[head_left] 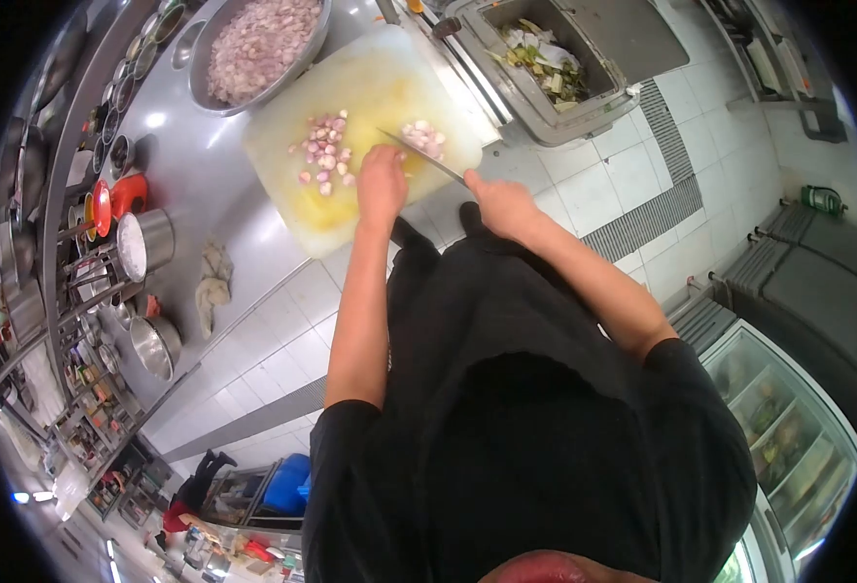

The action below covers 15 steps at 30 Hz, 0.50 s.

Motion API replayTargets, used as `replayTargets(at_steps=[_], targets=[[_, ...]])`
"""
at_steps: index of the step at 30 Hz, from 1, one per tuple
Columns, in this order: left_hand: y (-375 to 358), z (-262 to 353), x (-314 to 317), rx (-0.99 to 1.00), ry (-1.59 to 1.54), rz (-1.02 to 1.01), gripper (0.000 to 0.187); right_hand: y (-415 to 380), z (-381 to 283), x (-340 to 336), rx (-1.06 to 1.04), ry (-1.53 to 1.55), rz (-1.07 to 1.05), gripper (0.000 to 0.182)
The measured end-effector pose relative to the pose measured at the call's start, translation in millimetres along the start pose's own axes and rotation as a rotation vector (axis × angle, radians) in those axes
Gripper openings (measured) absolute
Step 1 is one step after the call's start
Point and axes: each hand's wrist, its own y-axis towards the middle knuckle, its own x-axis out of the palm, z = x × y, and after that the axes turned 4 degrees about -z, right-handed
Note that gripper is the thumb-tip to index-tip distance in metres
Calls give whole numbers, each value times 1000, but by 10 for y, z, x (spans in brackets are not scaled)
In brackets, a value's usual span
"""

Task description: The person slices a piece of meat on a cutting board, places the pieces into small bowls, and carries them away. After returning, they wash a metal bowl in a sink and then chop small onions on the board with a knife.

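My right hand (499,204) grips the handle of a kitchen knife (428,160), its blade pointing up and left across the cutting board (370,73). My left hand (383,183) rests on the board just left of the blade, fingers curled and pressed down; what lies under them is hidden. To its left is a loose pile of whole peeled shallots (326,154). Beyond the blade, near the board's right edge, sits a smaller heap of shallot pieces (422,138). Yellow stains mark the board.
A large metal bowl (238,109) full of chopped shallots stands at the board's upper left. Right of the counter is a grey bin (564,126) holding vegetable scraps. A crumpled cloth (215,277) and metal pots (156,238) are on the steel counter. Another person (190,500) is far behind.
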Motion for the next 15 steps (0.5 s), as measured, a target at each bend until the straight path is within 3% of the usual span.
replayTargets(at_steps=[15], targets=[[-44, -137, 60, 94, 34, 17, 7, -178, -67, 33, -94, -115, 179, 35]])
